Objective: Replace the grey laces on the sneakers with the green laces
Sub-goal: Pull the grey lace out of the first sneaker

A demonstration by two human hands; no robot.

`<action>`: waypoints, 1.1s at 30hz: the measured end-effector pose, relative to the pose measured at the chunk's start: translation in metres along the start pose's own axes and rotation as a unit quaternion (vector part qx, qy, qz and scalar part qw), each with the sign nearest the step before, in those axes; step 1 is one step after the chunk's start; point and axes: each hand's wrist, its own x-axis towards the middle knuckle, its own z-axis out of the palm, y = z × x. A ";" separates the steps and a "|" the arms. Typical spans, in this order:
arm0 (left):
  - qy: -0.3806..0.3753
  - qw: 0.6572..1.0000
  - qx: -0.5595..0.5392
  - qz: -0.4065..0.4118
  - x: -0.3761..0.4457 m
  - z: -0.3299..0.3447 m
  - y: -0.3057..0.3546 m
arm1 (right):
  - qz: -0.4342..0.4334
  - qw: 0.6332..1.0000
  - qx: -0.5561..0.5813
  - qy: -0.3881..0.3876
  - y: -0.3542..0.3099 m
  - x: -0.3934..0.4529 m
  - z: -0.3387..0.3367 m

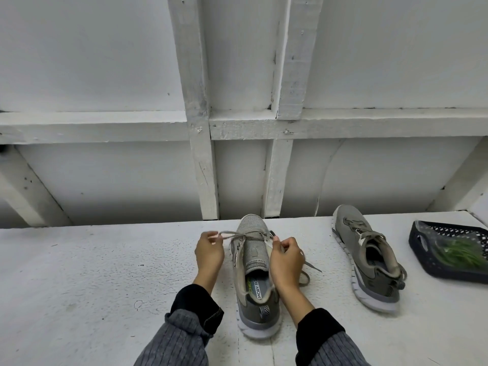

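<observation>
sneakers (253,270) on speckled white table (92,273) by white panelled wall (105,62), left hand (209,253) and right hand (286,258) each pinching grey laces (239,235)

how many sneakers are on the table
2. One sneaker lies between the hands, left hand and right hand pinching its grey lace; the other sneaker lies right, beside the basket.
</observation>
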 end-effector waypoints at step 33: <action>-0.063 0.858 -0.508 -0.042 0.008 -0.017 0.047 | 0.001 1.000 0.004 -0.006 0.001 0.000 0.002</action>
